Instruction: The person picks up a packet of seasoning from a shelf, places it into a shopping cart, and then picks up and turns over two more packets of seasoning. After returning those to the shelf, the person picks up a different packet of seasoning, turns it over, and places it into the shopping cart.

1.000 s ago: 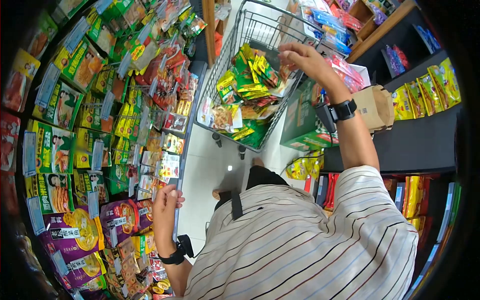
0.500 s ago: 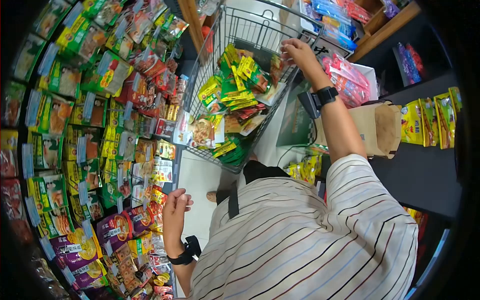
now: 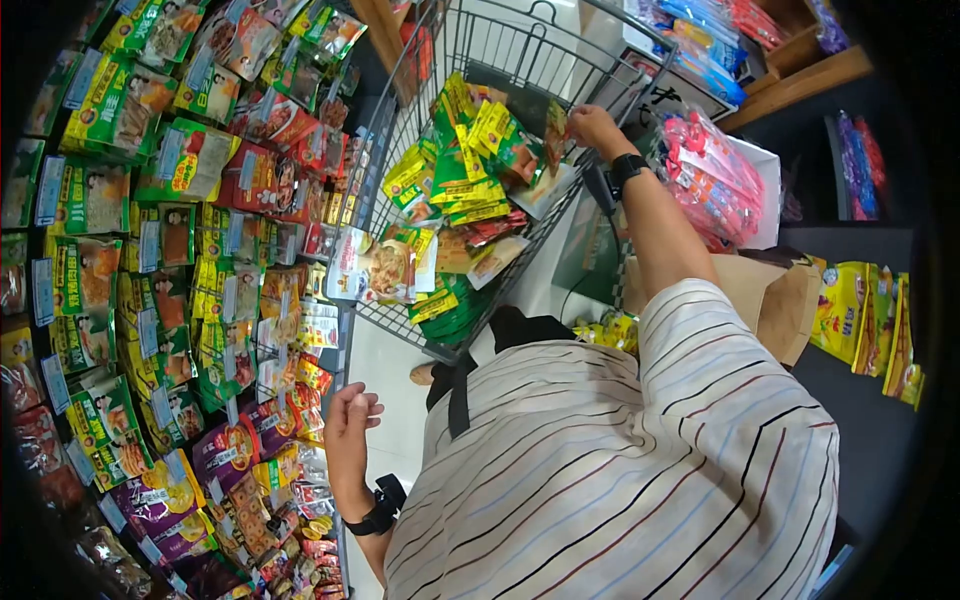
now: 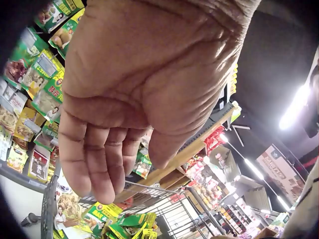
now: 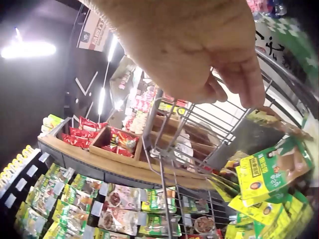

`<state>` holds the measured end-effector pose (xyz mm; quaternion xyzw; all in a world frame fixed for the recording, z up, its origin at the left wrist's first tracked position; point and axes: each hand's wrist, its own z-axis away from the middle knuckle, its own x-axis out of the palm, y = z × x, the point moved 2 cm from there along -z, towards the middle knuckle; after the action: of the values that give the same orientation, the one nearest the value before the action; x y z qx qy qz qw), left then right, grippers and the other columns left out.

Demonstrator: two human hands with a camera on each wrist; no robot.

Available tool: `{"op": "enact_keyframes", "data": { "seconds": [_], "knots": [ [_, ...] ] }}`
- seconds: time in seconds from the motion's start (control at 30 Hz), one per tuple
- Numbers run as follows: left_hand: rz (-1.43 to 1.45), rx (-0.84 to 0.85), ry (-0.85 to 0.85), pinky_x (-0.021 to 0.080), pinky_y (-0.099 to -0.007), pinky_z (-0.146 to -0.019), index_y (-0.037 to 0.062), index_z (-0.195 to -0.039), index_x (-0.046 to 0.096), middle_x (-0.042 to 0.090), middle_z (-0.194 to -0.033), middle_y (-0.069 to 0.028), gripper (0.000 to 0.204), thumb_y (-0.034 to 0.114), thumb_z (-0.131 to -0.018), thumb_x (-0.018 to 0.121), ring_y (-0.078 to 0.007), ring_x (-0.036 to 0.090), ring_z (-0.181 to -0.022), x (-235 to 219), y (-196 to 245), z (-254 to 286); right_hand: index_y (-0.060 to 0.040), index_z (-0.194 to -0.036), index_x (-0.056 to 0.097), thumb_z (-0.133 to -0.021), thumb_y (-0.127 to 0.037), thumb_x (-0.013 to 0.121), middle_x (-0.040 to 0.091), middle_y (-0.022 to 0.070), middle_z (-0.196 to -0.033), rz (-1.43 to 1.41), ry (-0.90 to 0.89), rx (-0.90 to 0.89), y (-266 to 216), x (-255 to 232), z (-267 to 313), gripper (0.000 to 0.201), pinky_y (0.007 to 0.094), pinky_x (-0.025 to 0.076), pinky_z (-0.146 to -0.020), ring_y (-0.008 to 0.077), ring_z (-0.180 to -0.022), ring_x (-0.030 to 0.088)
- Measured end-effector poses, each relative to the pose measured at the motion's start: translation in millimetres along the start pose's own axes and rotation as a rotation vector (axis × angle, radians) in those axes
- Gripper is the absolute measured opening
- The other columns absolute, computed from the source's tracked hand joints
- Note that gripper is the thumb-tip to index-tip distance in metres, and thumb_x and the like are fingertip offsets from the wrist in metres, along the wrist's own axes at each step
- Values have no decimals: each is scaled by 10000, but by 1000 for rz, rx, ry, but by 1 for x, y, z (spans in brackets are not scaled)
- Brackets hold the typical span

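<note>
My right hand [image 3: 597, 130] reaches over the far right side of the wire shopping cart [image 3: 395, 120], its fingers pointing down. In the right wrist view the fingertips [image 5: 251, 97] come right to the upper edge of a brownish packet [image 5: 281, 124], seen nearly edge-on; I cannot tell whether they pinch it. Beside it lies a heap of green and yellow seasoning packets [image 3: 470, 185]. A white food packet [image 3: 375, 265] lies at the cart's near left corner. My left hand [image 3: 350, 425] hovers beside the shelf with its fingers loosely bent, holding nothing.
Hanging rows of seasoning packets [image 3: 165, 290] fill the left side. To the right are pink packages [image 3: 705, 180] in a white box, a brown paper bag [image 3: 745, 290] and yellow packets [image 3: 850, 310] at a dark shelf. A wooden shelf edge [image 3: 800, 85] stands at the upper right.
The right hand has lowered toward the brownish packet and its fingers have come to its edge. The cart has shifted nearer and left in view. The left hand stays loosely bent.
</note>
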<state>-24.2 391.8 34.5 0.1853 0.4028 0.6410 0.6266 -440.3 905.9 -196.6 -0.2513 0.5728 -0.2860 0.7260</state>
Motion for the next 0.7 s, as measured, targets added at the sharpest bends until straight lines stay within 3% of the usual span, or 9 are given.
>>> {"op": "enact_keyframes", "data": {
  "seconds": [0.07, 0.17, 0.23, 0.3, 0.37, 0.5, 0.57, 0.63, 0.7],
  "knots": [
    [0, -13, 27, 524, -292, -786, -22, -1238, 560, 661, -1028, -119, 361, 263, -1018, 545, -170, 656, -894, -2, 2, 1, 1, -959, 693, -785, -103, 708, 682, 127, -1043, 12, -52, 59, 0, 9, -2, 203, 403, 589, -741, 311, -953, 684],
    [0, -18, 69, 520, -287, -772, -2, -1242, 569, 658, -1021, -105, 371, 292, -1016, 548, -164, 655, -876, -2, 4, 0, -21, -997, 702, -737, -125, 775, 679, 144, -1050, -202, -134, 459, -35, 7, 4, 290, 403, 574, -821, 324, -999, 667],
    [-2, -23, 93, 519, -285, -765, 6, -1242, 574, 657, -1016, -98, 378, 308, -1015, 550, -162, 655, -868, -2, 6, 1, -19, -1008, 698, -769, -150, 747, 685, 152, -1012, 33, -159, 77, 36, 30, -29, 276, 401, 583, -777, 317, -970, 679],
    [2, -27, 112, 519, -286, -766, 1, -1238, 576, 658, -1014, -100, 384, 312, -1014, 552, -165, 656, -868, 1, 9, 1, -36, -1009, 707, -747, -141, 764, 701, 157, -972, 1028, -324, -484, -6, 22, -13, 288, 389, 583, -755, 325, -924, 690],
    [17, -36, 120, 520, -287, -766, -3, -1234, 576, 659, -1014, -102, 387, 314, -1014, 553, -166, 657, -868, 2, 5, 0, -24, -900, 685, -689, -91, 771, 650, 138, -910, 403, -288, -82, -1, 25, -20, 237, 378, 559, -769, 318, -914, 654],
    [40, -80, 128, 516, -291, -792, -18, -1229, 566, 655, -1042, -122, 346, 255, -1017, 543, -176, 652, -902, 9, 9, 2, 5, -944, 683, -775, -67, 679, 684, 146, -918, 893, -331, -560, 24, 34, -31, 184, 385, 578, -695, 305, -851, 688],
    [37, -81, 123, 514, -290, -794, -17, -1229, 568, 655, -1041, -122, 348, 257, -1017, 545, -176, 652, -903, 10, 10, 0, 12, -999, 687, -854, -94, 620, 704, 153, -902, 447, -305, -266, 31, 36, -35, 192, 391, 589, -628, 295, -825, 714],
    [37, -80, 117, 514, -290, -794, -16, -1230, 569, 656, -1039, -122, 351, 261, -1016, 546, -176, 652, -904, 11, 9, -2, 12, -999, 685, -903, -113, 576, 701, 141, -888, -500, -139, 433, 12, 39, -12, 192, 391, 585, -585, 271, -827, 717],
    [40, -77, 111, 515, -290, -793, -16, -1231, 570, 658, -1034, -121, 356, 267, -1016, 546, -175, 653, -904, 9, 8, -6, 5, -984, 685, -913, -112, 567, 701, 138, -888, -521, -101, 443, -1, 36, -4, 181, 375, 584, -574, 261, -798, 718]
  ]
}}
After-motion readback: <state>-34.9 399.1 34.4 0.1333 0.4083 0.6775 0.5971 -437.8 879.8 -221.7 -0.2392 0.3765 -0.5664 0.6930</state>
